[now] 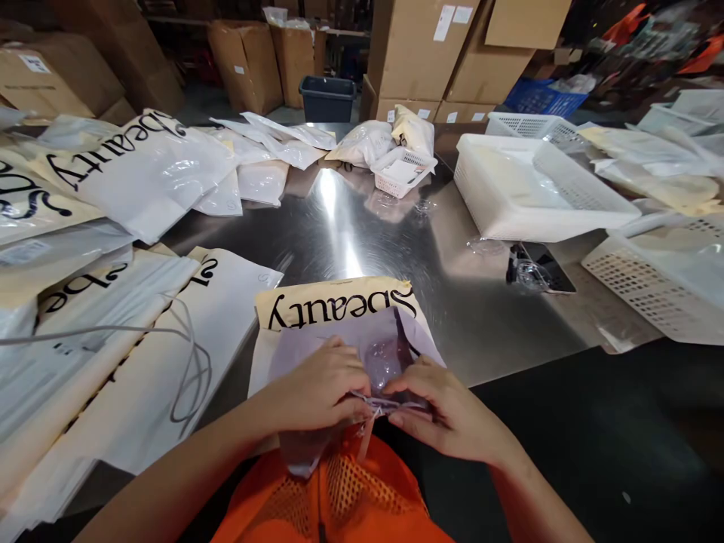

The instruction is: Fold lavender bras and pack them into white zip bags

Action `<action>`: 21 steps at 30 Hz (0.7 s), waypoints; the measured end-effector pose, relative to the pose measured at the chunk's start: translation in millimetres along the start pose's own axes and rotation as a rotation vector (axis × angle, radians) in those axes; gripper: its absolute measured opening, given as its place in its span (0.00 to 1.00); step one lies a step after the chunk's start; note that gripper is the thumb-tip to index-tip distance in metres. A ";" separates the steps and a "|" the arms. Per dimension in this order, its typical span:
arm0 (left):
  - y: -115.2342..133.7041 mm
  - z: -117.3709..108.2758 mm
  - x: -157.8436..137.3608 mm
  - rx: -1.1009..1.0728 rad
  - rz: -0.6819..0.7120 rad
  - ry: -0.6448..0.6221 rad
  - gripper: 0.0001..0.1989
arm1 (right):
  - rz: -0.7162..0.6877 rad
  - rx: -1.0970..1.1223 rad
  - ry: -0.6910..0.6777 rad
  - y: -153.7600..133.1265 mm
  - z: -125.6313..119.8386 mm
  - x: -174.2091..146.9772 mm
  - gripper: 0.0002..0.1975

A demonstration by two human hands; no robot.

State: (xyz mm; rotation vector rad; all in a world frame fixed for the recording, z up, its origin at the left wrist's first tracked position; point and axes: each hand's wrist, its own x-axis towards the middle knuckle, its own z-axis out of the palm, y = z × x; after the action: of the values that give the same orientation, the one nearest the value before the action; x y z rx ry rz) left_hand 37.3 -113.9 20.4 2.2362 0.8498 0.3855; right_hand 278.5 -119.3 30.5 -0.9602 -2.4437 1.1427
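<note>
In the head view a translucent purple plastic bag (pixel 339 348) lies at the near edge of the table, with something clear and shiny showing through it. My left hand (pixel 325 385) grips the bag's near edge, fingers curled and thumb pressed in. From the other side my right hand (pixel 449 407) pinches the same edge, its fingertips close to the left ones. The edge is bunched between both hands, and a thin pale strip (pixel 366 440) hangs from it. Under the bag lies a cream and white mailer bag (pixel 333 291) printed "Sbeauty", upside down to me.
Stacked mailer bags (pixel 147 170) cover the left side, with a grey cord (pixel 192 354) across some. White plastic baskets (pixel 475 200) stand on the right, near a phone (pixel 551 270). A small basket (pixel 400 175) sits at the back. Cardboard boxes (pixel 415 60) and a dark bin (pixel 326 98) are behind the table.
</note>
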 end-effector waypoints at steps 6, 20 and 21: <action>3.1 2.4 0.5 0.047 0.015 -0.002 0.14 | -0.052 0.050 0.081 -4.3 16.4 6.2 0.07; -11.9 -11.9 -13.9 0.022 0.087 0.036 0.09 | -0.269 0.487 0.269 21.4 9.9 -28.1 0.08; -10.4 -18.0 -17.7 -0.003 0.106 0.042 0.08 | -0.252 0.472 0.255 21.7 4.6 -34.9 0.07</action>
State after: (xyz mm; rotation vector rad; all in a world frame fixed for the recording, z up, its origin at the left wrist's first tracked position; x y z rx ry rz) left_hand 10.6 -111.1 25.4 2.2835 0.7530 0.4847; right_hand 311.8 -135.2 12.0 -0.5915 -1.9041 1.3261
